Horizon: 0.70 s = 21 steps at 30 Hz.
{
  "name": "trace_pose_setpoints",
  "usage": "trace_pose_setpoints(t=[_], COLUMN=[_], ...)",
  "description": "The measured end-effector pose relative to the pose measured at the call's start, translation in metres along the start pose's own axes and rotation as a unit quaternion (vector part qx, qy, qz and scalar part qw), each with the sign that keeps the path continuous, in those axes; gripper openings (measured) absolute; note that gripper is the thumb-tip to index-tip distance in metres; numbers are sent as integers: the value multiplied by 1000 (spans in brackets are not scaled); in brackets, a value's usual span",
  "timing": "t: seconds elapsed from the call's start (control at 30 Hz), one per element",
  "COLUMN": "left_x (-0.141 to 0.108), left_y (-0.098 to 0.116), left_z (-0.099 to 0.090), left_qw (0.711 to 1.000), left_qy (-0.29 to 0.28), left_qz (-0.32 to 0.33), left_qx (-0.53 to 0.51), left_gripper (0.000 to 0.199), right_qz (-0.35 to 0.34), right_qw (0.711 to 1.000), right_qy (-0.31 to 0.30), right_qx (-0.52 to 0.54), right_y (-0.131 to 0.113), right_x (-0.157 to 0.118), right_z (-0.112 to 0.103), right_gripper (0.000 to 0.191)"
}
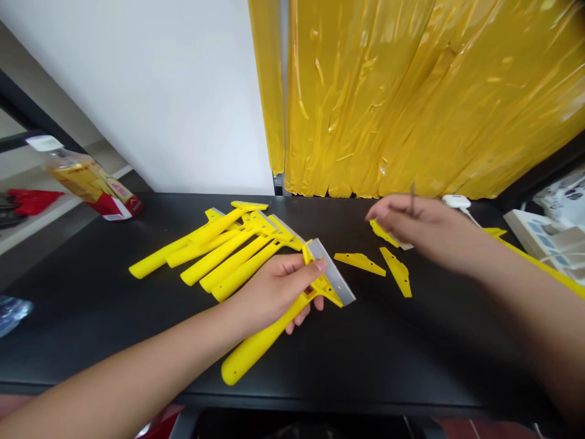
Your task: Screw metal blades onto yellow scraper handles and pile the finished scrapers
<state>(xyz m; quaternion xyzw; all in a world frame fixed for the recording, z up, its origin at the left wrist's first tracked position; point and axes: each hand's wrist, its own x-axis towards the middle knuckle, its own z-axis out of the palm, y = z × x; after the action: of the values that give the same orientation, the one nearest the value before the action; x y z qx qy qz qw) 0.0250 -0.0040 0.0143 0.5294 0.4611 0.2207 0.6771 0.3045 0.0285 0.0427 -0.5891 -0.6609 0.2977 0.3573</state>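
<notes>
Head view: the left hand [278, 286] is closed around the neck of a yellow scraper [265, 347] near the middle of a black table [388, 341], its thumb pressed on the grey blade [336, 277] and other fingertips showing below. The scraper's handle slants toward the near left, its head toward the far right. The right hand [415, 222] is off to the right and farther back, blurred, with its fingers bent; a thin dark thing [413, 196] stands up by them, but I cannot tell how far the fingers are open or whether they grip anything. Just by those fingers is a partly hidden yellow piece [382, 233]. Between the two hands lies a flat yellow plate [360, 263] with small holes, and just right of it a second plate [397, 272] points toward the near side. Left of the held scraper, five more scrapers [222, 253] lie bunched together, handles toward the near left, some overlapping. A bottle [95, 183] stands at the far left. Wrinkled yellow film [388, 91] hangs beyond the table's far edge, right of a white panel [173, 91]
</notes>
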Motion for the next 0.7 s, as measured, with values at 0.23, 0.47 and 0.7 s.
trace_pose_setpoints(t=[0.23, 0.47, 0.7], left_x=[-1, -3, -1], left_y=[-3, 0, -7], left_z=[1, 2, 4], left_qw=[999, 1000, 998], left_qy=[-2, 3, -28], left_qz=[31, 26, 46], left_qx=[-18, 0, -10], left_gripper=[44, 40, 38], right_qz=[-12, -54, -56], right_qw=[985, 982, 983], right_qy=[-162, -155, -135], right_qx=[54, 93, 113], right_y=[-25, -14, -12], right_x=[-45, -49, -50], right_z=[61, 64, 70], right_gripper=[29, 22, 22])
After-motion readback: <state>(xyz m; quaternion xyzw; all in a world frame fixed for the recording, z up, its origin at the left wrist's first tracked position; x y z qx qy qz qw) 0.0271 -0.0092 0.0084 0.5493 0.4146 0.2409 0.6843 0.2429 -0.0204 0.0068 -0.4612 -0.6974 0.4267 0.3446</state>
